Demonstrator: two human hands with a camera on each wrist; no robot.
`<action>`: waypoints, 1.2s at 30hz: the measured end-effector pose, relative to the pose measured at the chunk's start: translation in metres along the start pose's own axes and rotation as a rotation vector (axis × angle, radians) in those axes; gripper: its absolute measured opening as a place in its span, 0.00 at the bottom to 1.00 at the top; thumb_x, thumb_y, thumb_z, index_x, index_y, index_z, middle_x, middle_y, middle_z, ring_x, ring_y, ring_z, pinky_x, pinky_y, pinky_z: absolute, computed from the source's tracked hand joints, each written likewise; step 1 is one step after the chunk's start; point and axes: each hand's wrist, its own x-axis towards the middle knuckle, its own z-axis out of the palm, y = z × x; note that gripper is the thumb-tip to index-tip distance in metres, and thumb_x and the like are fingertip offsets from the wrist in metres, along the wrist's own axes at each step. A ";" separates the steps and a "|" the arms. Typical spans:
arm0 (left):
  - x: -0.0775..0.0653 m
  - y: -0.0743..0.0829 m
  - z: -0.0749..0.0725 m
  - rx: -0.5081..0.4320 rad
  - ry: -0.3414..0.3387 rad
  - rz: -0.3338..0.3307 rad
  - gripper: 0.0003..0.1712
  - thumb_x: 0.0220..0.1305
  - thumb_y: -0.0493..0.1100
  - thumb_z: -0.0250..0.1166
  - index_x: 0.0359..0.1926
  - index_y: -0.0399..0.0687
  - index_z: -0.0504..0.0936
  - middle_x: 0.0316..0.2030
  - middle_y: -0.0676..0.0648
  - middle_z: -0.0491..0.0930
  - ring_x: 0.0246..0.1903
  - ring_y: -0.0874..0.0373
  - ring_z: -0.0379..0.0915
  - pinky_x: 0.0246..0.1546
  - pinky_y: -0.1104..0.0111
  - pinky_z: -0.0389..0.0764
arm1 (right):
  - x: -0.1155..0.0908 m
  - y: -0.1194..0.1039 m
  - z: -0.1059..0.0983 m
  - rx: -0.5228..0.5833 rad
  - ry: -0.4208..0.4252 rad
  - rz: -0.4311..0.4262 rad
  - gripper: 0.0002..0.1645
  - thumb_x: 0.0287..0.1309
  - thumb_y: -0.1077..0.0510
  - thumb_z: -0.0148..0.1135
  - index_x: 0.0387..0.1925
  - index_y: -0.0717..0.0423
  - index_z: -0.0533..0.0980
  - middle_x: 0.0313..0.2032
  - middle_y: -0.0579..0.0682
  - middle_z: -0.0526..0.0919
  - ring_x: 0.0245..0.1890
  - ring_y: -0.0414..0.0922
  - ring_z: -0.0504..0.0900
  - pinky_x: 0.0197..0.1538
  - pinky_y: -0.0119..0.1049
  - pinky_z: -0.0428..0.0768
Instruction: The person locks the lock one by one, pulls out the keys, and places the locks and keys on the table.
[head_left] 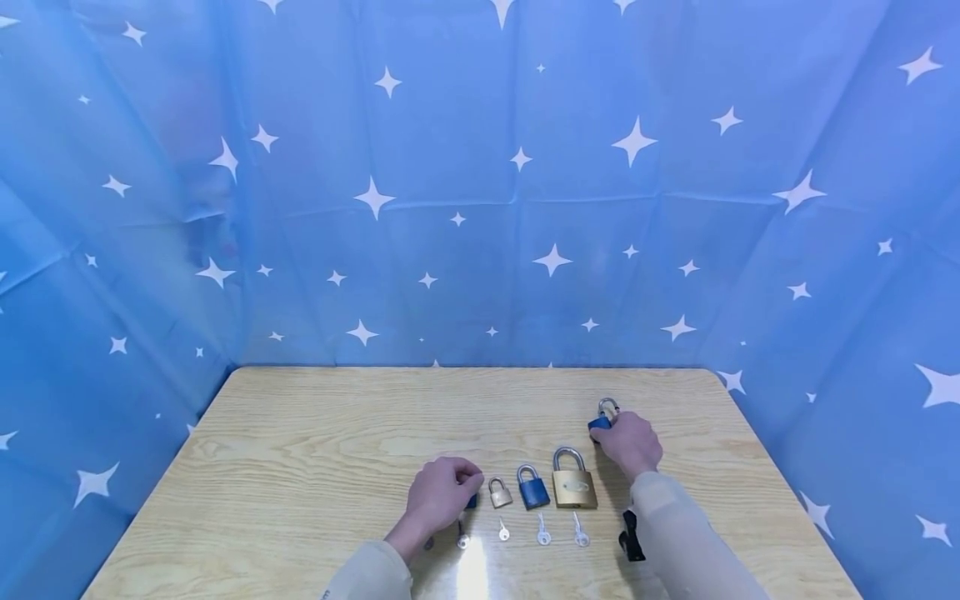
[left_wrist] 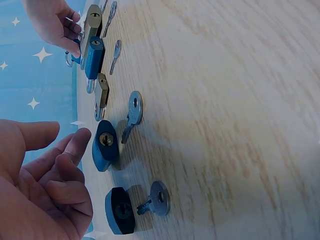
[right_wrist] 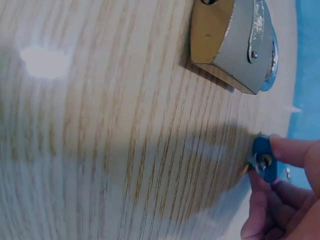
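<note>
At the back right of the table, my right hand [head_left: 632, 443] pinches a small blue padlock [head_left: 599, 425] whose shackle stands raised. A silvery piece shows at that padlock's keyhole in the right wrist view. My left hand [head_left: 442, 496] hovers beside another blue padlock [left_wrist: 103, 155], thumb and fingers apart with nothing between them. Nearby lies a darker padlock [left_wrist: 119, 215], hidden by the hand in the head view. To the right of the left hand are a small brass padlock [head_left: 500, 498], a blue padlock [head_left: 534, 493] and a large brass padlock [head_left: 574, 489].
In front of the padlocks lie several loose keys, among them a small key [head_left: 504, 532] and a longer key [head_left: 581, 533]. A black object [head_left: 630, 536] is beside the right forearm. Behind the wooden table [head_left: 337, 433] hangs a blue star-patterned curtain [head_left: 465, 250].
</note>
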 end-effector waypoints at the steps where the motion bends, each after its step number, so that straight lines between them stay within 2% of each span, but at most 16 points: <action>1: 0.000 0.000 0.000 -0.001 -0.002 0.000 0.07 0.62 0.48 0.62 0.36 0.54 0.85 0.31 0.57 0.83 0.29 0.64 0.75 0.30 0.64 0.74 | 0.000 0.000 0.000 0.013 -0.003 -0.004 0.23 0.56 0.45 0.62 0.18 0.52 0.64 0.15 0.46 0.63 0.17 0.44 0.65 0.21 0.36 0.63; 8: 0.000 0.002 -0.004 -0.008 -0.008 0.001 0.10 0.63 0.48 0.61 0.39 0.51 0.85 0.32 0.57 0.83 0.31 0.63 0.75 0.31 0.64 0.75 | -0.002 0.005 0.000 0.143 -0.014 -0.034 0.26 0.58 0.46 0.62 0.13 0.49 0.61 0.11 0.42 0.59 0.14 0.41 0.60 0.19 0.33 0.58; 11: 0.000 0.004 -0.008 -0.005 -0.008 0.020 0.11 0.64 0.49 0.61 0.40 0.50 0.85 0.33 0.56 0.84 0.31 0.62 0.75 0.31 0.63 0.75 | -0.001 0.005 0.000 0.229 -0.024 -0.055 0.22 0.58 0.47 0.62 0.18 0.54 0.67 0.14 0.45 0.66 0.16 0.43 0.63 0.21 0.35 0.61; 14: 0.001 0.006 -0.014 -0.009 -0.004 0.040 0.11 0.65 0.48 0.61 0.41 0.49 0.84 0.33 0.55 0.84 0.32 0.61 0.76 0.31 0.63 0.75 | -0.003 0.000 0.000 0.372 -0.063 -0.072 0.18 0.59 0.49 0.62 0.33 0.63 0.75 0.26 0.54 0.77 0.25 0.46 0.72 0.28 0.40 0.71; 16: 0.002 0.009 -0.018 -0.005 0.005 0.050 0.11 0.65 0.48 0.60 0.41 0.49 0.84 0.33 0.56 0.83 0.32 0.61 0.76 0.31 0.63 0.74 | -0.006 -0.006 0.001 0.493 -0.109 -0.077 0.24 0.60 0.51 0.62 0.48 0.68 0.73 0.40 0.63 0.79 0.36 0.52 0.77 0.38 0.46 0.77; 19: 0.004 0.013 -0.022 -0.003 0.015 0.049 0.12 0.65 0.49 0.60 0.42 0.50 0.84 0.32 0.57 0.83 0.32 0.63 0.75 0.31 0.64 0.73 | -0.011 -0.015 0.003 0.602 -0.177 -0.075 0.32 0.62 0.51 0.61 0.59 0.70 0.67 0.55 0.69 0.73 0.52 0.58 0.74 0.55 0.54 0.74; 22: 0.006 0.018 -0.024 -0.006 0.017 0.060 0.12 0.66 0.50 0.59 0.42 0.52 0.84 0.33 0.58 0.82 0.32 0.63 0.74 0.32 0.64 0.73 | -0.019 -0.027 0.003 0.619 -0.215 -0.072 0.36 0.62 0.48 0.61 0.61 0.69 0.66 0.58 0.69 0.71 0.58 0.61 0.70 0.61 0.58 0.68; 25: 0.009 0.025 -0.026 -0.009 0.017 0.077 0.11 0.66 0.50 0.59 0.43 0.54 0.84 0.33 0.58 0.82 0.33 0.62 0.73 0.32 0.64 0.73 | -0.030 -0.040 0.003 0.611 -0.222 -0.076 0.37 0.59 0.45 0.63 0.60 0.66 0.68 0.58 0.66 0.72 0.58 0.60 0.70 0.61 0.57 0.68; 28: 0.013 0.033 -0.029 -0.017 0.018 0.082 0.11 0.67 0.49 0.59 0.45 0.55 0.83 0.34 0.57 0.82 0.33 0.61 0.73 0.31 0.64 0.72 | -0.041 -0.053 0.007 0.636 -0.230 -0.082 0.34 0.56 0.45 0.66 0.55 0.65 0.71 0.55 0.64 0.74 0.54 0.57 0.73 0.56 0.55 0.72; 34: 0.030 0.055 -0.029 -0.006 0.028 0.082 0.14 0.68 0.52 0.58 0.49 0.56 0.82 0.37 0.54 0.83 0.31 0.61 0.74 0.31 0.64 0.74 | -0.063 -0.072 0.025 0.646 -0.214 -0.091 0.25 0.50 0.47 0.71 0.41 0.61 0.77 0.38 0.54 0.80 0.39 0.48 0.75 0.42 0.42 0.73; 36: 0.035 0.062 -0.026 0.014 0.035 0.082 0.14 0.68 0.52 0.57 0.50 0.56 0.82 0.38 0.53 0.84 0.27 0.62 0.73 0.27 0.65 0.73 | -0.069 -0.075 0.031 0.658 -0.209 -0.091 0.23 0.49 0.48 0.72 0.38 0.60 0.77 0.34 0.52 0.80 0.36 0.47 0.75 0.40 0.41 0.72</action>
